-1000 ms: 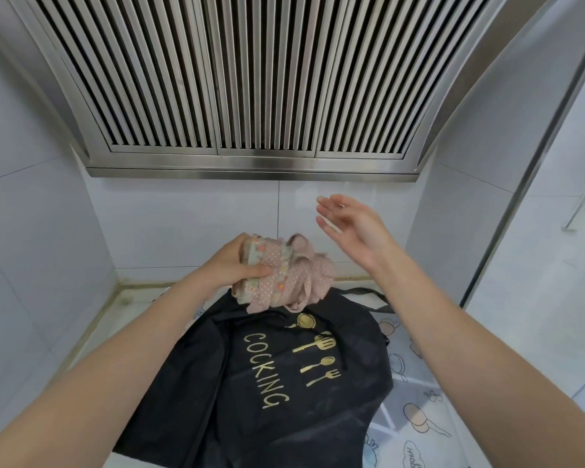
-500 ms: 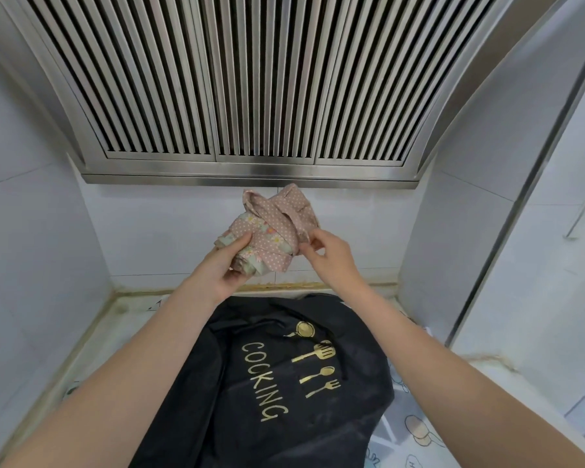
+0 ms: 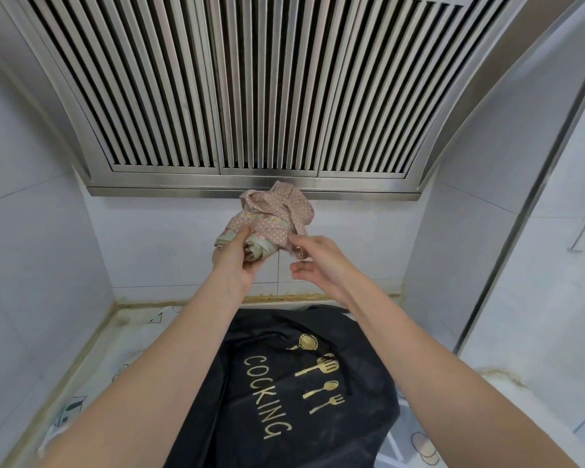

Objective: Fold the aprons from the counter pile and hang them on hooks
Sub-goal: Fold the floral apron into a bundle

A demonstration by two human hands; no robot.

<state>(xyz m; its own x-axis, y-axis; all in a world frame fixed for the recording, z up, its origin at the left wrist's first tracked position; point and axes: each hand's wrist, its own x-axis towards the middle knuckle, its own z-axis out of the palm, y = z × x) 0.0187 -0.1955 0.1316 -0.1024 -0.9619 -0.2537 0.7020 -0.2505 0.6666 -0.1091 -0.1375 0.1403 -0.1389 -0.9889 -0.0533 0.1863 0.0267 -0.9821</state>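
A bundled pink dotted apron (image 3: 273, 217) is held up in front of the tiled back wall, just below the hood's edge. My left hand (image 3: 237, 255) grips the bundle from below, fingers curled round its lower end. My right hand (image 3: 316, 261) is just right of it and pinches a strap end of the pink apron between fingers and thumb. A black apron (image 3: 284, 393) with gold "COOKING" lettering and utensil prints lies spread on the counter beneath my arms.
A steel range hood (image 3: 250, 96) with slatted grilles hangs overhead, close to the raised bundle. A patterned counter liner (image 3: 139, 336) shows around the black apron. Tiled walls close in left and back; a steel post (image 3: 520, 204) and white panel stand to the right.
Both hands have raised the pink bundle from near the black apron up toward the hood. My right hand, open in the air a second ago, now pinches the strap.
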